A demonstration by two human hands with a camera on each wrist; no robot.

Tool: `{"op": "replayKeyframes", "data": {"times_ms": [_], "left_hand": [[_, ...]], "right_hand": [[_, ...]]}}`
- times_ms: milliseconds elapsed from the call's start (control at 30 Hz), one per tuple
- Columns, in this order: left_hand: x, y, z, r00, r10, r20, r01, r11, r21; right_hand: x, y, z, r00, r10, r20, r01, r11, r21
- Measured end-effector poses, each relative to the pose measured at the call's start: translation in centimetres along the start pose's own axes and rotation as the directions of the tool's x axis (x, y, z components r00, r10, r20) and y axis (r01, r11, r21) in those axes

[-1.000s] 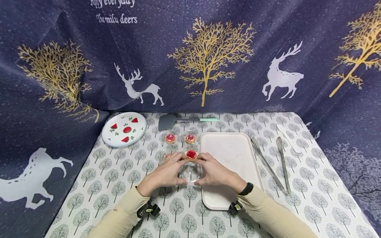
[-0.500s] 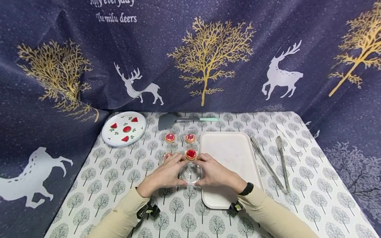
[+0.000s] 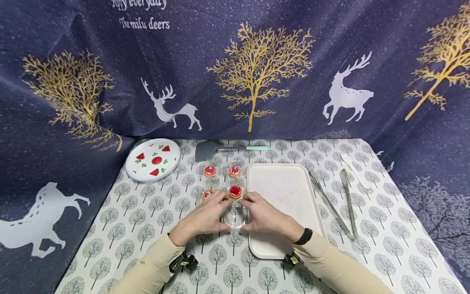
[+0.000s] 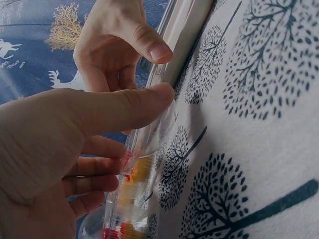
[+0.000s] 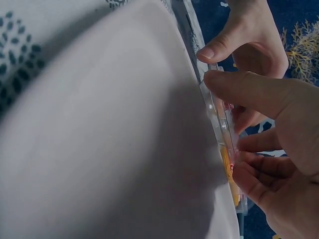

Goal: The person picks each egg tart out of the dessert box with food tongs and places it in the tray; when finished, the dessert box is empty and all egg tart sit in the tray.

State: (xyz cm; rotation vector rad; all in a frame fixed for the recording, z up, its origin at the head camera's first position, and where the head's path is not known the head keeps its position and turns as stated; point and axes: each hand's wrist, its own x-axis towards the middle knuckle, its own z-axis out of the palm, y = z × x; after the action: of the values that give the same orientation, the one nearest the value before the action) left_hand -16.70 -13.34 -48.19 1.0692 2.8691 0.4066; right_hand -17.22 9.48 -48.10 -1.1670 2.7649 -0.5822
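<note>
A clear plastic container (image 3: 235, 216) with several round compartments lies on the table, its near compartment see-through to the cloth's print. My left hand (image 3: 207, 214) grips its left side, thumb at the near edge, fingers farther back. On the opposite side my right hand (image 3: 266, 214) grips it likewise. Just beyond my fingertips sits a red-topped tart (image 3: 235, 190). My left fingers partly cover another tart (image 3: 207, 194), and farther back are a left tart (image 3: 210, 170) and a right tart (image 3: 235, 171). In the left wrist view both thumbs press near the container's rim (image 4: 158, 127).
A pale rectangular tray (image 3: 282, 183) lies against the right side, under my right wrist. Beyond it are metal tongs (image 3: 350, 204) and a white spoon (image 3: 355, 169). A grey spatula (image 3: 207, 151) with a mint handle lies behind; a watermelon-patterned plate (image 3: 134, 165) stands back left.
Both hands stay on the container. Their fingers have shifted very slightly toward me, and a little more of the tart by my left fingers shows.
</note>
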Motion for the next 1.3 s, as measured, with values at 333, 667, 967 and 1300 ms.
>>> {"op": "replayKeyframes", "data": {"times_ms": [333, 667, 967, 1300], "left_hand": [[-0.1, 0.0, 0.1, 1.0, 0.006, 0.007, -0.006, 1.0, -0.001], [-0.2, -0.2, 0.0, 1.0, 0.013, 0.022, -0.011, 0.998, -0.057], [0.2, -0.5, -0.9, 0.999, -0.016, 0.045, 0.021, 0.994, -0.111], [1.1, -1.1, -1.3, 1.0, -0.007, -0.002, 0.007, 0.996, -0.091]], "right_hand": [[-0.1, 0.2, 0.4, 1.0, 0.0, -0.008, 0.0, 1.0, -0.024], [-0.3, 0.1, 0.1, 0.999, 0.042, 0.011, -0.043, 0.998, 0.038], [0.3, 0.8, -1.2, 0.998, 0.059, -0.028, -0.058, 0.996, 0.064], [1.5, 1.7, -2.2, 0.99, 0.065, -0.124, -0.05, 0.991, 0.121]]}}
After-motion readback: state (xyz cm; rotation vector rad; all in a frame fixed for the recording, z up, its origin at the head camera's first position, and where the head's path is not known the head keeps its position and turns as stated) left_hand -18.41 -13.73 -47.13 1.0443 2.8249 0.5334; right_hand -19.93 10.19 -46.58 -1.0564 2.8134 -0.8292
